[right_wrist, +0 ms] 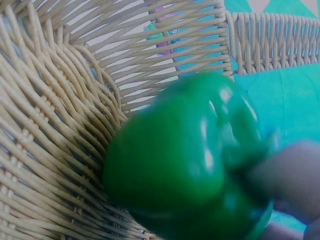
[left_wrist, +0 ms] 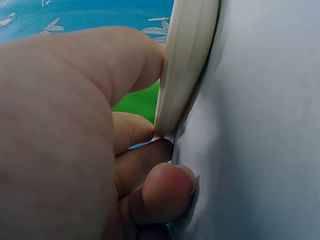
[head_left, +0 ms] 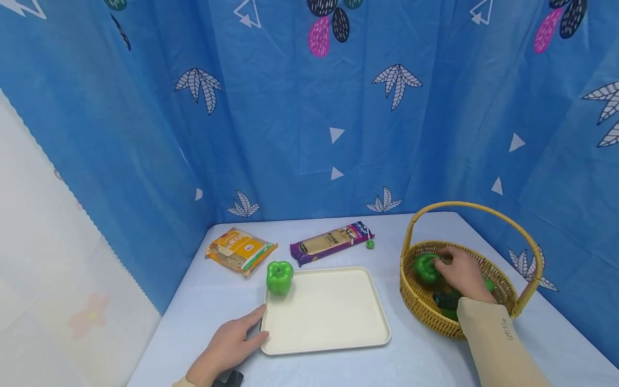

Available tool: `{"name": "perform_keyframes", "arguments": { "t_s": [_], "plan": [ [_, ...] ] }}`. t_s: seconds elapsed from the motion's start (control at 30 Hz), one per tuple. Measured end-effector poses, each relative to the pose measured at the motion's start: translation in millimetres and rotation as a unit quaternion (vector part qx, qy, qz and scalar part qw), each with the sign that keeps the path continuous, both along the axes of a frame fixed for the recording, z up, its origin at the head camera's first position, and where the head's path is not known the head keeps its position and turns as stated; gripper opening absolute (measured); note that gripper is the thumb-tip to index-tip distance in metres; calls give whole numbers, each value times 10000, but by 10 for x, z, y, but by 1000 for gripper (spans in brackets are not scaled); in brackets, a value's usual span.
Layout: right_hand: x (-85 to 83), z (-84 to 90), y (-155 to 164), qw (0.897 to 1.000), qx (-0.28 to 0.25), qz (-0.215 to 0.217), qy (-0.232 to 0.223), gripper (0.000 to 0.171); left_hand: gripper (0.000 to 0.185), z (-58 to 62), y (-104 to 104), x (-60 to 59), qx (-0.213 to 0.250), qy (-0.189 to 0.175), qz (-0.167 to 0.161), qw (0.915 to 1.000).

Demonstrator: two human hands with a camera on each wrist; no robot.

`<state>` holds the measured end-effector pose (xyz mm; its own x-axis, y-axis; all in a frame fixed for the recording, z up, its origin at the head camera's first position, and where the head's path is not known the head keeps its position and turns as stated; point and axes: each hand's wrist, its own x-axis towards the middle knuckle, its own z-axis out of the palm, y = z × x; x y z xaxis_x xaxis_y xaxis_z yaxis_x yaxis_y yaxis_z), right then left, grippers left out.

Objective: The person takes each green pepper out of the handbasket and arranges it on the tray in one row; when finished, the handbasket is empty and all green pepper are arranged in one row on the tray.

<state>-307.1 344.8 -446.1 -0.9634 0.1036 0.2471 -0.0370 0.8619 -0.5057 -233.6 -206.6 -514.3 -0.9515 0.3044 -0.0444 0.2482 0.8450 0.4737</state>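
Note:
A cream tray (head_left: 329,317) lies mid-table with a green bell pepper (head_left: 279,277) on its far left corner. My left hand (head_left: 232,344) holds the tray's near left corner; in the left wrist view the thumb (left_wrist: 100,65) lies over the rim (left_wrist: 187,60) and the fingers (left_wrist: 165,190) curl beside it. At the right stands a wicker basket (head_left: 416,301) with a hoop handle. My right hand (head_left: 459,271) reaches into it and grips a second green pepper (head_left: 425,267). The right wrist view shows this pepper (right_wrist: 185,160) blurred against the basket wall (right_wrist: 55,125), fingertips (right_wrist: 290,175) on it.
A yellow snack pack (head_left: 240,249) and a purple noodle packet (head_left: 331,243) lie behind the tray, with a small green object (head_left: 370,244) beside the packet. More dark green items (head_left: 447,301) sit in the basket. Blue curtains (head_left: 309,107) close the table's back and sides.

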Motion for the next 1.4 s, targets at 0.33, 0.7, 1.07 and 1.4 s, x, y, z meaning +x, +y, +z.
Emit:
{"name": "perform_keyframes", "arguments": {
  "t_s": [0.33, 0.7, 1.07, 1.4],
  "plan": [
    [27, 19, -19, 9997, -127, -39, 213, 35, 76, -3, -2, -5, 55, -67, 22, 10000],
    [4, -9, -8, 9999, -99, 64, 67, 25, 74, -36, -7, -7, -28, 108, -14, 9999],
    [-2, 17, -27, 9990, 13, 449, 89, 28, 76, -18, 4, -15, 79, -52, 103, 9999],
    [-40, -26, -79, 9971, 91, 483, -576, 87, 75, -41, -5, -8, 57, 45, 58, 10000]
  ]
}}
